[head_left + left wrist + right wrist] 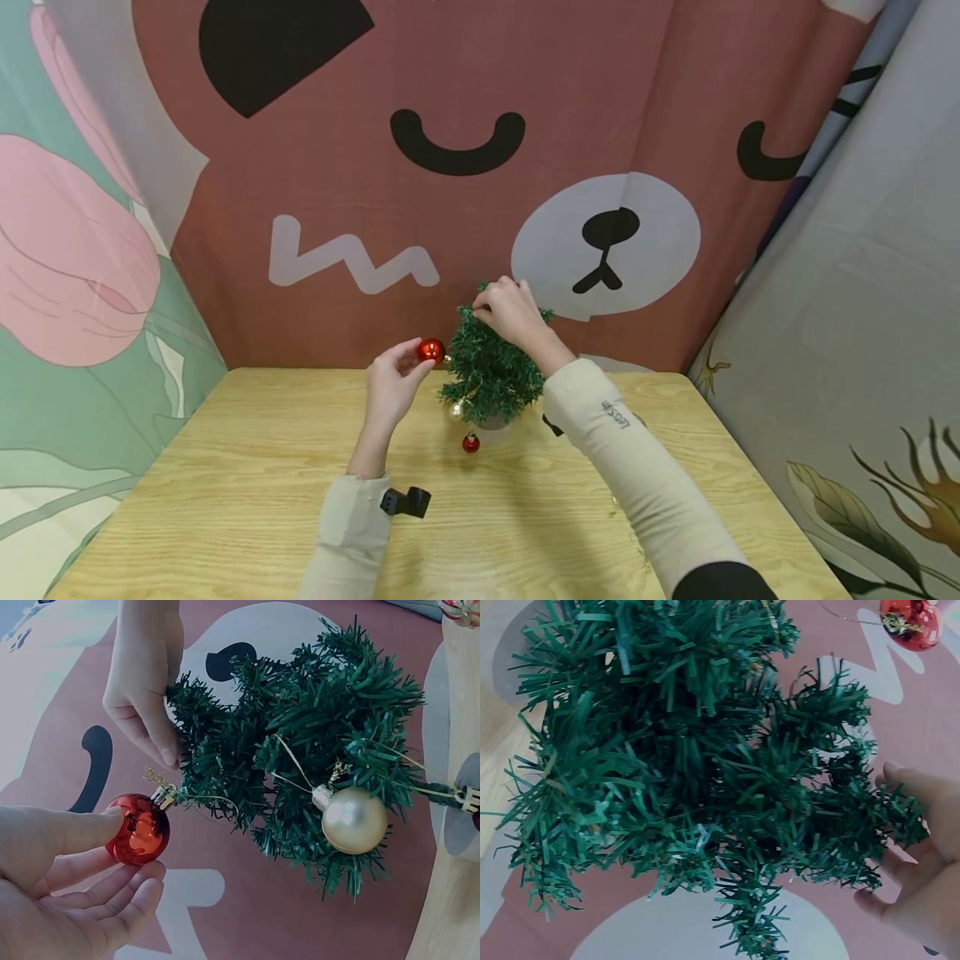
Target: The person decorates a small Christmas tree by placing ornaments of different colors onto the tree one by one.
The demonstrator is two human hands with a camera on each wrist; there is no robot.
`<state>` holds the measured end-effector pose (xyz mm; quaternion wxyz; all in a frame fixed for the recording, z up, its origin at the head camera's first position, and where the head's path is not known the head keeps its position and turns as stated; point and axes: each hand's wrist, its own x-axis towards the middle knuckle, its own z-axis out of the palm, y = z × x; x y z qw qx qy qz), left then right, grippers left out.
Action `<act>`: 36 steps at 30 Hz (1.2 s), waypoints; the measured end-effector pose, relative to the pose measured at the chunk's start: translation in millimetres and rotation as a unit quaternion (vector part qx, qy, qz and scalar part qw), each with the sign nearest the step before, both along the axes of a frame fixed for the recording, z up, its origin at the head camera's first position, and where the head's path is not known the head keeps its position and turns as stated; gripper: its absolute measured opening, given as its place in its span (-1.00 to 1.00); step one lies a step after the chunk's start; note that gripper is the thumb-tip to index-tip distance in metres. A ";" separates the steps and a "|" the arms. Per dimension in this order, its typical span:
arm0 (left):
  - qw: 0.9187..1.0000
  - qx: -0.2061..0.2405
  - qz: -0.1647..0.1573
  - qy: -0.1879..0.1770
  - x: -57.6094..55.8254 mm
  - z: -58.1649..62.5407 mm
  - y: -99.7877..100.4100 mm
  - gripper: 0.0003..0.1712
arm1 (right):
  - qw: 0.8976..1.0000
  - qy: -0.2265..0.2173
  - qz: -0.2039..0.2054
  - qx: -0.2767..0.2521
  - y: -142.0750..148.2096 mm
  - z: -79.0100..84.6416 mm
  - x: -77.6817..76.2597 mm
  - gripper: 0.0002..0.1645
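A small green artificial Christmas tree (491,367) stands in a pale pot (493,428) on the table. My left hand (388,382), to the tree's left, pinches a shiny red Christmas ball (140,829) between thumb and fingers. Its gold cap and loop (163,796) face the branches. At the treetop, my right hand (513,312) holds the tip of the greenery, its fingers (915,784) around the needles. A pearly gold ball (355,820) hangs by a gold thread from a lower left branch. A smaller red ball (471,443) is low in front of the pot.
Thin gold strands (642,542) lie on the wooden table (262,483) beside my right forearm. A patterned red ornament (460,610) shows at the corner of the left wrist view. Behind the table hangs a bear-print curtain (337,192), with more printed cloth on both sides.
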<state>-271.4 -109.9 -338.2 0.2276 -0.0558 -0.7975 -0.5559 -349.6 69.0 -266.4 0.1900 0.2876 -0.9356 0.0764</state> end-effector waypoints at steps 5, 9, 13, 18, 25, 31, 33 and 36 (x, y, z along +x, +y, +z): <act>1.000 0.006 0.000 0.003 -2.9 2.2 1.7 -0.56 | 0.999 0.022 0.039 -0.027 -0.6 2.0 0.5 -0.81; 1.000 0.011 -0.001 0.009 -6.2 3.6 2.5 -0.56 | 0.992 0.010 0.108 -0.070 0.3 0.7 -1.3 -0.80; 1.000 0.018 -0.004 0.013 -8.1 5.8 3.3 -0.58 | 0.981 -0.024 0.156 -0.109 2.4 -1.5 -3.3 -0.77; 1.000 0.024 -0.002 0.014 -10.3 8.9 3.8 -0.59 | 0.973 -0.055 0.180 -0.135 4.1 -3.4 -5.7 -0.76; 0.997 0.071 -0.001 0.005 -18.8 12.1 4.7 -0.59 | 0.966 -0.111 0.185 -0.144 4.0 -3.5 -7.1 -0.71; 0.990 0.139 -0.004 -0.006 -25.0 13.3 6.2 -0.60 | 0.963 -0.154 0.176 -0.136 2.1 -4.2 -6.2 -0.63; 0.987 0.158 -0.010 -0.011 -26.1 14.1 7.7 -0.60 | 0.963 -0.159 0.174 -0.132 1.2 -4.9 -5.8 -0.60; 0.983 0.181 -0.018 -0.015 -27.2 15.3 10.1 -0.60 | 0.964 -0.159 0.169 -0.128 -0.7 -5.9 -5.1 -0.56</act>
